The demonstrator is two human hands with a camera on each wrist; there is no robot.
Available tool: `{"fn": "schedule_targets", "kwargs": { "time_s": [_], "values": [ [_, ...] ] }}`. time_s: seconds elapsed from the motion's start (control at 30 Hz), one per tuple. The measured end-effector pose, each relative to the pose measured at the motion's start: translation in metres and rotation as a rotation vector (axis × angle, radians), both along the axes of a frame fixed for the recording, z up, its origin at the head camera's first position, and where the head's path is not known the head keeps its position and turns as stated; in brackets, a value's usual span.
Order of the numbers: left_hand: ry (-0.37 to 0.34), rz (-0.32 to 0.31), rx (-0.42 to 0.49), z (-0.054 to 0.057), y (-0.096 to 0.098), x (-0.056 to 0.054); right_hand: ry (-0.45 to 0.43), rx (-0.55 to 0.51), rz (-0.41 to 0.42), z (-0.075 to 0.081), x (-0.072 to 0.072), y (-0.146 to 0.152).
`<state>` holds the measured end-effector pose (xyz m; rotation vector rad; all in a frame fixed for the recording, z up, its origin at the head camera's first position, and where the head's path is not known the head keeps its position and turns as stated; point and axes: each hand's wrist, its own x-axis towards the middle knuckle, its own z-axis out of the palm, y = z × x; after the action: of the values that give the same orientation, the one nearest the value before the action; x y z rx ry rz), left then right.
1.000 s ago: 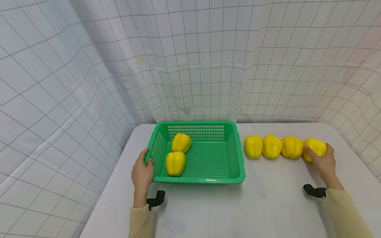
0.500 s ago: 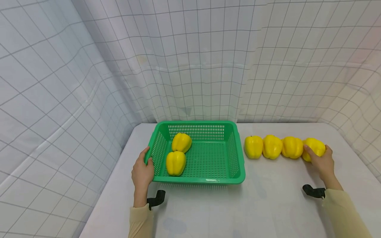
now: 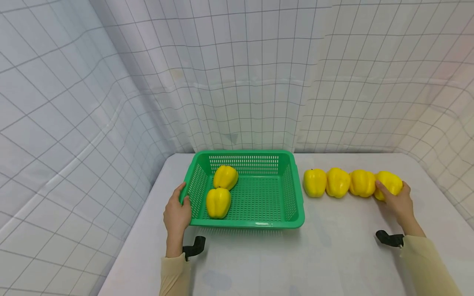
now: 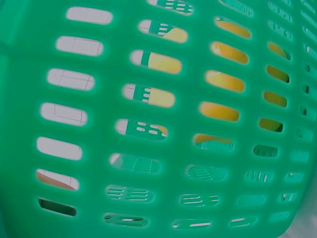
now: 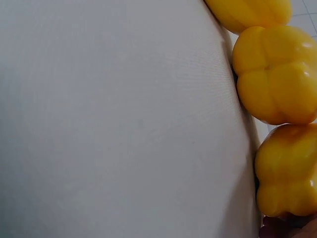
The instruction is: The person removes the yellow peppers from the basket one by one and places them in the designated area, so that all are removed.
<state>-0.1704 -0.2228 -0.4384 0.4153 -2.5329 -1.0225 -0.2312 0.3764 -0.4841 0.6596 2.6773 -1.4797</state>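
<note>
A green slotted plastic basket (image 3: 259,225) stands on the table, and my left hand (image 3: 177,213) grips its left rim. In the left wrist view the basket's slotted wall (image 4: 101,124) fills the picture, with yellow showing through the slots. Two yellow bell peppers, one at the back (image 3: 225,177) and one in front (image 3: 218,203), sit in its left half. My right hand (image 3: 400,203) holds the rightmost bell pepper (image 3: 389,183) of a row, thumb on its left side and fingers on its right. That pepper is right up against its neighbour (image 3: 362,183).
Two more bell peppers, one nearest the basket (image 3: 315,183) and one beside it (image 3: 338,182), continue the row rightward from the basket. A white table (image 3: 296,263) lies beneath everything. White gridded cloth (image 3: 252,82) hangs behind and at both sides.
My right hand has moved slightly left, bringing the rightmost bell pepper closer against the one beside it. My left hand and the basket stay where they were.
</note>
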Motion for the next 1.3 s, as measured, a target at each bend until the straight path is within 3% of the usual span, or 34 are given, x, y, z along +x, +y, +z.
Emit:
{"fn": "schedule_targets", "kwargs": {
  "time_s": [0.2, 0.47, 0.73, 0.97, 1.13, 1.3],
  "values": [
    [-0.001, 0.002, 0.001, 0.000, 0.000, 0.000, -0.015, -0.019, -0.007, -0.001, 0.002, 0.001],
    [-0.011, 0.003, 0.000, 0.000, 0.000, -0.001, 0.078, -0.005, -0.039, -0.002, 0.007, 0.001],
    [-0.004, 0.007, -0.004, 0.000, 0.000, -0.001, 0.252, 0.025, -0.205, 0.006, 0.010, -0.011],
    [-0.002, 0.007, 0.000, 0.000, 0.000, -0.001, 0.456, 0.073, -0.323, 0.015, 0.009, -0.026],
    [-0.003, 0.010, 0.000, -0.001, -0.001, -0.002, 0.591, 0.116, -0.314, 0.022, 0.008, -0.041],
    [-0.009, 0.009, 0.004, -0.002, -0.001, -0.002, 0.646, 0.108, -0.241, 0.034, 0.008, -0.058]
  ]
}}
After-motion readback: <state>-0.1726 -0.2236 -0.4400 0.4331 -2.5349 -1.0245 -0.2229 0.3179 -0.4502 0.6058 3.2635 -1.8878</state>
